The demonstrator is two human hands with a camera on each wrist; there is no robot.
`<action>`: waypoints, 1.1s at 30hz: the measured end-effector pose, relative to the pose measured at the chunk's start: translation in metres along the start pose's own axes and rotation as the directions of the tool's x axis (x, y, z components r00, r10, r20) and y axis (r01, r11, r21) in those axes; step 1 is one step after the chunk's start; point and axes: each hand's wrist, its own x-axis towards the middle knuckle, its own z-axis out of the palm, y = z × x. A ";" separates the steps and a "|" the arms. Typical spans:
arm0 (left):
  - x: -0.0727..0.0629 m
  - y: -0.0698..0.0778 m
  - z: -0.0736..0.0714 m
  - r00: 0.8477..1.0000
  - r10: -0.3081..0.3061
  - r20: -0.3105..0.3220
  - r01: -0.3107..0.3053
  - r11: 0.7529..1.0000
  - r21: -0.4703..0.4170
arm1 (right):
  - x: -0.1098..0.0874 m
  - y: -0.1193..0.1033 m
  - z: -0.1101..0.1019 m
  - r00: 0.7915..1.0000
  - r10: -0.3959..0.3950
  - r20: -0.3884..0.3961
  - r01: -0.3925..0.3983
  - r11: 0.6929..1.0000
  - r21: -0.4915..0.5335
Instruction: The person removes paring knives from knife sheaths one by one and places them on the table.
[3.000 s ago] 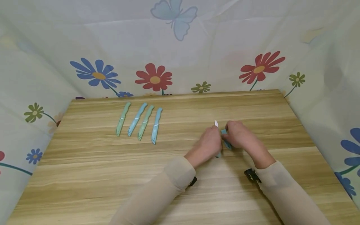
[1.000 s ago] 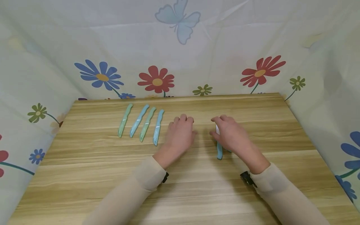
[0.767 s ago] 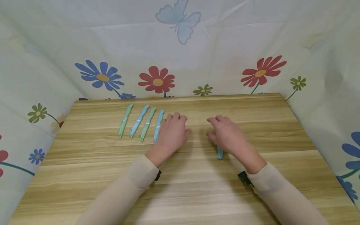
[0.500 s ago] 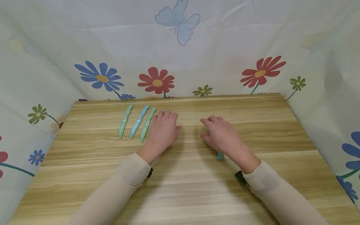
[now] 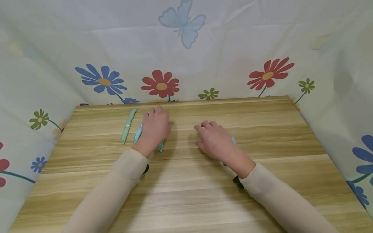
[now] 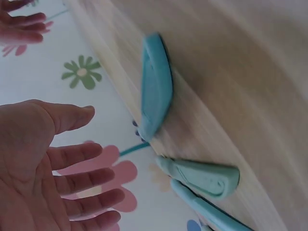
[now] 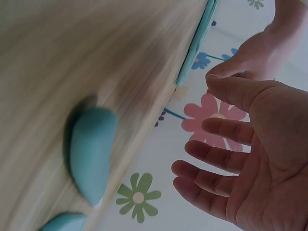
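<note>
My left hand [image 5: 155, 127] hovers over a row of sheathed paring knives, fingers spread and holding nothing. Leftmost in the row lies a green knife [image 5: 128, 126], fully visible. Beside it a blue knife [image 5: 138, 133] is partly covered by the hand, and another blue knife [image 5: 160, 146] shows only its sheath tip. A green knife [image 6: 202, 178] between them appears in the left wrist view. My right hand [image 5: 215, 140], loose and without anything in it, is above the table's middle. Under its wrist lie a blue knife handle [image 7: 94, 154] and a blue sheath [image 5: 233, 140], mostly hidden.
The wooden table [image 5: 180, 194] reaches back to a white curtain [image 5: 227, 48] printed with flowers and a butterfly. More of this cloth hangs along both sides. A dark strap [image 5: 238, 182] sits at the right cuff.
Three seconds ago my left hand gripped the bare-bladed knife and my right the sheath. Both were let go at the right; since then both hands have moved left, the left one over the row.
</note>
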 end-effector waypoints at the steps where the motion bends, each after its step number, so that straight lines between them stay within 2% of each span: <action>1: 0.002 -0.002 0.000 1.000 -0.002 0.006 0.002 1.000 0.002 | 0.001 -0.002 0.000 1.000 -0.003 0.002 0.003 1.000 0.003; 13: 0.033 -0.016 0.010 0.990 -0.024 0.136 0.017 0.999 0.048 | 0.007 -0.013 0.003 0.999 -0.008 0.041 0.009 0.999 -0.034; 24: 0.054 -0.015 0.019 0.978 -0.047 0.201 0.036 0.998 0.057 | 0.008 -0.015 0.004 0.999 -0.001 0.052 0.001 1.000 -0.015; 33: 0.063 -0.010 0.022 0.966 -0.062 0.252 0.049 0.997 0.058 | 0.010 -0.016 0.005 0.999 -0.005 0.053 0.006 1.000 -0.030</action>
